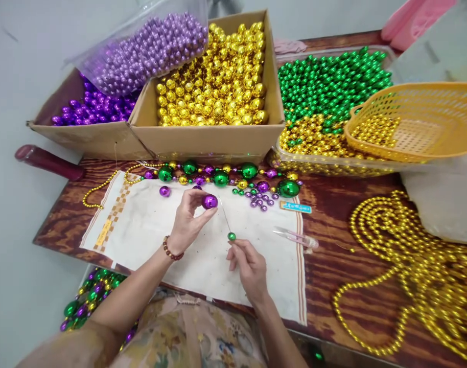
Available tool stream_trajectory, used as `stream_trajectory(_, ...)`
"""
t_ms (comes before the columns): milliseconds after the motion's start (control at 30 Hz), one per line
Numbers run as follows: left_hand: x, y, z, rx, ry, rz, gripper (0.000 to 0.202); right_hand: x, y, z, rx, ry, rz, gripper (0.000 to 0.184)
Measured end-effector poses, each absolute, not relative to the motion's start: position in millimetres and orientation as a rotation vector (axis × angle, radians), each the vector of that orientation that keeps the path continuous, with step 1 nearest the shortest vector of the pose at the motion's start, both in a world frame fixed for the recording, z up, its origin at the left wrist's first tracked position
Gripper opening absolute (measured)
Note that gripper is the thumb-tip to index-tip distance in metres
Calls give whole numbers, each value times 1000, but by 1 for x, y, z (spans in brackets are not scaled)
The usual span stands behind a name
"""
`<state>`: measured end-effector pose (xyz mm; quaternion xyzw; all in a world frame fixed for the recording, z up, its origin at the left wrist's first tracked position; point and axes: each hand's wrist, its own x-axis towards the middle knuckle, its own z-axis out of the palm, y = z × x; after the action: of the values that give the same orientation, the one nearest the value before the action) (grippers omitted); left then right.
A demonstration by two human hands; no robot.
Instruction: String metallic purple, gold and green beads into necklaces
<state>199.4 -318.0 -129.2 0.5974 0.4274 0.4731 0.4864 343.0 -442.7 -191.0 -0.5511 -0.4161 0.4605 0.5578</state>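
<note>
My left hand (187,217) pinches a large shiny purple bead (209,201) between thumb and fingertips, above a white cloth (149,230). My right hand (249,266) grips a thin needle (225,217) that points up toward the purple bead, with a small green bead (231,236) sitting on it just above my fingers. A strand of mixed green, purple and gold beads (222,176) lies along the cloth's far edge. Loose small purple beads (261,200) lie near it.
Cardboard boxes hold gold beads (214,76) and purple beads (91,107). A clear tray (333,163) holds green and gold beads under an orange basket (413,122). Gold bead strands (417,266) lie coiled at right. Small snips (295,237) rest beside the cloth.
</note>
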Motion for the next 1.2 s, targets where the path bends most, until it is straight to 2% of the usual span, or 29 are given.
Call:
stream_trajectory(100, 198, -315, -132, 1608, 1027, 1172, 31, 344, -443, -192, -1298, -978, 1070, 14)
stream_trajectory(300, 197, -310, -133, 1685, 1078, 1228, 42, 343, -448, -190, -1311, -984, 1015, 13)
stream_trajectory(433, 197, -308, -131, 1753, 1046, 1308, 32, 339, -453, -192, -1332, -988, 1005, 14)
stream_trajectory(567, 197, -305, -126, 1748, 1045, 1331, 33, 337, -457, -198, -1322, -1026, 984, 13)
stream_trajectory(967, 202, -290, -108, 964, 937, 1239, 26, 331, -453, -200, -1263, -1135, 1000, 14)
stream_trajectory(1200, 206, -290, -102, 846, 870, 1171, 29, 329, -449, -195, -1300, -1110, 1003, 14)
